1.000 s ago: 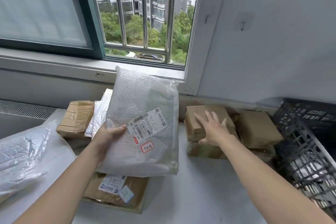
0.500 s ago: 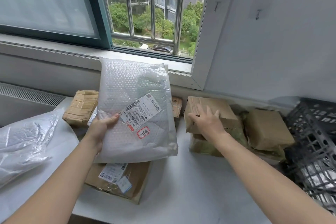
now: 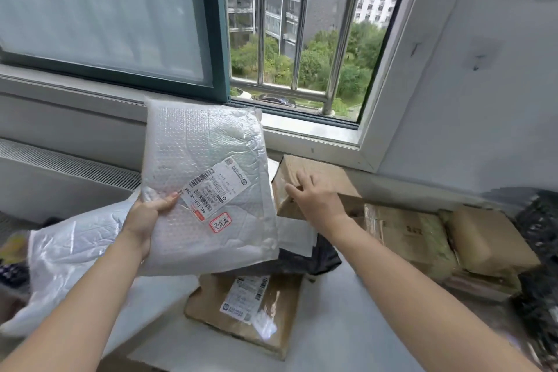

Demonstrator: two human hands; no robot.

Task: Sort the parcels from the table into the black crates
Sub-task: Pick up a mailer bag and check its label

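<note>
My left hand grips the lower left edge of a white bubble-wrap parcel with a barcode label, held up above the table. My right hand holds a taped brown cardboard box, tilted and lifted off the stack of brown boxes. A flat brown parcel with a label lies on the table below the bubble parcel. The black crate shows only as a blurred dark edge at the far right.
A shiny plastic bag parcel lies at the left. A dark bag and white envelope sit in the middle. Another wrapped brown parcel rests near the crate. Window sill and wall stand close behind the white table.
My right hand has closed on the top brown box and lifted it up and left off the stack. My left hand has raised the bubble-wrap parcel a little higher.
</note>
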